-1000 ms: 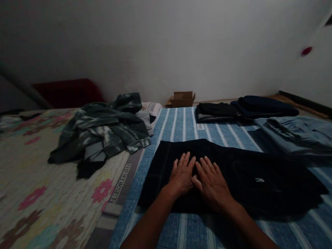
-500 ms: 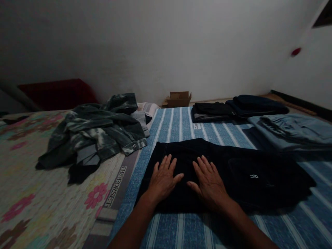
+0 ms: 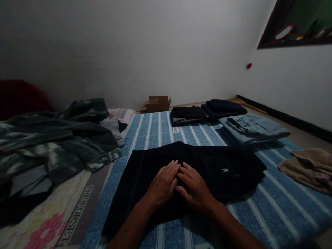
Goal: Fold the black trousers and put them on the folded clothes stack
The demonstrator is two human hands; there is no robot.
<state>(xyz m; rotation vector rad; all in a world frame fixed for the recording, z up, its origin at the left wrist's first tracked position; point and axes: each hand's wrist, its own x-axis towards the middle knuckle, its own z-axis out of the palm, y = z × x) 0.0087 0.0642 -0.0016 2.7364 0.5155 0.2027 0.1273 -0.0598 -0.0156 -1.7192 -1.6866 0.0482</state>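
A dark, nearly black folded garment (image 3: 223, 152) with a small white logo on a patch pocket lies flat across the bed in front of me. My left hand (image 3: 164, 181) rests on its middle, fingers stretched out and lying flat. Close beside it, my right hand (image 3: 193, 185) also lies flat on the cloth, its fingertips almost meeting the left ones. Neither hand grips the fabric. Pale stitching runs along the garment's left end. The part under my palms and forearms is hidden.
A heap of grey-green tie-dye clothing (image 3: 64, 135) lies on the left. Beyond are dark folded clothes (image 3: 190, 112), light-blue folded jeans (image 3: 256, 128) and a cardboard box (image 3: 158, 103). A brown cloth (image 3: 308, 167) sits at the right on the blue striped sheet (image 3: 147, 129).
My hands have come closer together on the dark garment, and its left end now reaches nearer to me. The view has turned right, bringing the brown cloth and more of the window into sight.
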